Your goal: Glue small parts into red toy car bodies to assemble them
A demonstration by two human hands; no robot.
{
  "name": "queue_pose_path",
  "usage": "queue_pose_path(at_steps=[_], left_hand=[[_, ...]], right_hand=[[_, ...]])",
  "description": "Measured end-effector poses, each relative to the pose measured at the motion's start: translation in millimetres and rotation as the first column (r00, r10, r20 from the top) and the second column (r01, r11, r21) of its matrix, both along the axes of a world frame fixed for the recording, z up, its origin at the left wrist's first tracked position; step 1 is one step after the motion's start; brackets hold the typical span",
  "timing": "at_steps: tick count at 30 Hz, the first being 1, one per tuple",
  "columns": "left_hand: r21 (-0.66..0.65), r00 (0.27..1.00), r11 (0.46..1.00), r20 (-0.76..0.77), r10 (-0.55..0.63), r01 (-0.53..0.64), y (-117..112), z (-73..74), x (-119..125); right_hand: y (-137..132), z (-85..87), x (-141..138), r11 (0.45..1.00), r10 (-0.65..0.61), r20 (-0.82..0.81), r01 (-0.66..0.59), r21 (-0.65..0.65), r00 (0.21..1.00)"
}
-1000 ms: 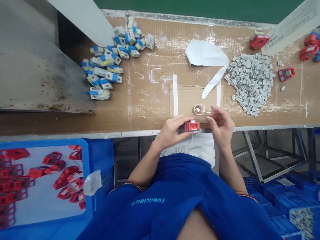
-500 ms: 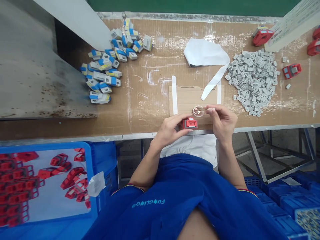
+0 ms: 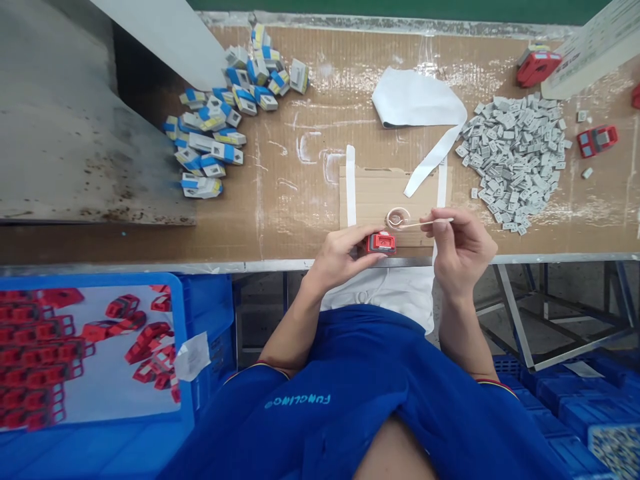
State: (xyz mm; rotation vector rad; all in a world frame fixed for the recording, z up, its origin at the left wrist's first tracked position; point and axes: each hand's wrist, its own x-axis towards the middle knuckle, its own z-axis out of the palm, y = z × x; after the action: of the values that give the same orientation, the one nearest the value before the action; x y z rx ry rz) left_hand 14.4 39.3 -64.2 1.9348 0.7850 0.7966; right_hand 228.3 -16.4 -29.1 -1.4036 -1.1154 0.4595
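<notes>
My left hand (image 3: 344,255) pinches a small red plastic part (image 3: 381,243) at the bench's front edge. A thin pale stick (image 3: 420,224) is pinched in my right hand (image 3: 457,247), its tip lying over a small round clear dish (image 3: 398,217). The dish sits on a cardboard pad (image 3: 375,197) edged with white tape strips. Both hands are closed on what they hold, about a hand's width apart.
A heap of small grey pieces (image 3: 517,160) lies to the right, a pile of blue, white and yellow parts (image 3: 220,127) to the left. A white paper strip (image 3: 420,110) curls behind the pad. Loose red parts (image 3: 596,140) sit far right. A blue crate (image 3: 90,360) of red parts stands below left.
My right hand has drawn back to the right with the stick, so only its tip stays over the dish. The left hand holds the red part nearly still.
</notes>
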Motion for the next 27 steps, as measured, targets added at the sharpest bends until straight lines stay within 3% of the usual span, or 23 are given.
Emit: queue_pose_path(at_steps=[4, 7, 27], left_hand=[[0.001, 1.0, 1.0, 0.001, -0.011, 0.011, 0.2, 0.4, 0.7], [0.013, 0.999, 1.0, 0.03, -0.018, 0.017, 0.5, 1.0, 1.7], [-0.032, 0.999, 0.999, -0.017, -0.038, 0.038, 0.3, 1.9, 1.1]], right_hand=[[-1.7, 13.3, -5.9, 0.981, 0.187, 0.143, -0.192, 0.022, 0.972], [1.6, 16.4, -8.3, 0.967, 0.243, 0.219, -0.254, 0.022, 0.945], [1.5, 17.3, -10.9, 0.96, 0.28, 0.283, -0.277, -0.051, 0.917]])
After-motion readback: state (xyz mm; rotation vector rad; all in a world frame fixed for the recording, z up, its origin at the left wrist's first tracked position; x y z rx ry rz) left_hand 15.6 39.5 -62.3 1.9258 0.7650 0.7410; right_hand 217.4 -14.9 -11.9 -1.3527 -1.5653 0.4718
